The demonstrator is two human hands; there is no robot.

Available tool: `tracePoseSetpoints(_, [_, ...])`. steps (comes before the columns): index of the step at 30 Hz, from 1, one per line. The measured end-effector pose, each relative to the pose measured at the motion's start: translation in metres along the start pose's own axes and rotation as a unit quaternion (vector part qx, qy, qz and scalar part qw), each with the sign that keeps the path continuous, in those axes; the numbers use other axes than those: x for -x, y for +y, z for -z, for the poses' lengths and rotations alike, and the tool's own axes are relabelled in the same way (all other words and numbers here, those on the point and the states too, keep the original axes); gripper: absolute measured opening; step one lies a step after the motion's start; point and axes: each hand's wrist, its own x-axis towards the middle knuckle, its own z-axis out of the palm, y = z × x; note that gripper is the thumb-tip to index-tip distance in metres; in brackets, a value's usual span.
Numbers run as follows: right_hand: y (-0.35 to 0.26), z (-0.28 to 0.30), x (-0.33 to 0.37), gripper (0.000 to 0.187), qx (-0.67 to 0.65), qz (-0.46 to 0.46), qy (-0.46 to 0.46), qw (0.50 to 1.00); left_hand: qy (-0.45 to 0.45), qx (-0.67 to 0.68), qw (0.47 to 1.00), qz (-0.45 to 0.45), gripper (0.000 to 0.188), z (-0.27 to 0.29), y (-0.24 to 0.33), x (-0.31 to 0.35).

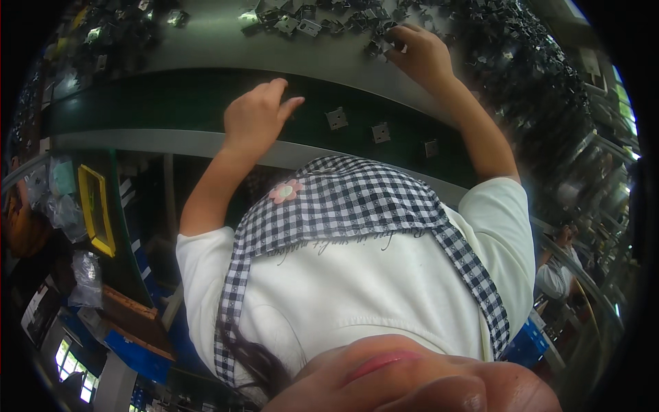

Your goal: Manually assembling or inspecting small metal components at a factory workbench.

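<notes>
My left hand (257, 115) hovers over a dark green belt (206, 96), thumb and forefinger apart, with nothing visible between them. To its right, three small flat metal plates with holes lie spaced out along the belt: a first plate (336, 119), a second plate (381, 133) and a third plate (430, 147). Farther off, my right hand (422, 58) reaches to the edge of a heap of small metal parts (309, 26). Its thumb and fingers curl into a pinch around a small metal part (375, 48), partly hidden by the fingertips.
A grey metal worktop (213, 42) lies beyond the belt, with a large pile of dark metal parts (528, 62) at right and more parts (123, 31) at far left. A metal rail (171, 141) edges the belt. A yellow frame (97, 209) and plastic bags (63, 206) are at left.
</notes>
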Motion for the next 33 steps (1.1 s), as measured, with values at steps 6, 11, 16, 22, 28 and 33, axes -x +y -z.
tracePoseSetpoints(6, [-0.085, 0.021, 0.024, 0.017, -0.59, -0.143, -0.092, 0.789, 0.444, 0.267, 0.819, -0.247, 0.028, 0.012, 0.05, 0.003])
tracePoseSetpoints(11, [-0.083, 0.004, 0.023, 0.023, -0.59, -0.038, -0.012, 0.806, 0.394, 0.34, 0.83, -0.202, 0.028, 0.02, 0.031, 0.007])
tracePoseSetpoints(16, [-0.085, 0.005, 0.013, 0.039, -0.204, 0.355, 0.039, 0.912, 0.078, 0.698, 0.712, -0.019, 0.026, 0.012, 0.02, 0.014])
tracePoseSetpoints(22, [-0.104, -0.004, 0.016, 0.023, -0.701, -0.087, -0.221, 0.672, 0.283, 0.424, 0.839, -0.192, 0.029, -0.001, 0.012, 0.015])
tracePoseSetpoints(28, [-0.095, -0.014, 0.021, 0.028, -0.669, -0.229, -0.304, 0.639, 0.289, 0.346, 0.854, -0.259, 0.026, -0.002, -0.01, -0.012])
tracePoseSetpoints(33, [-0.11, -0.001, 0.014, 0.031, -0.727, -0.216, -0.258, 0.598, 0.418, 0.059, 0.904, 0.065, 0.03, 0.005, -0.076, -0.095])
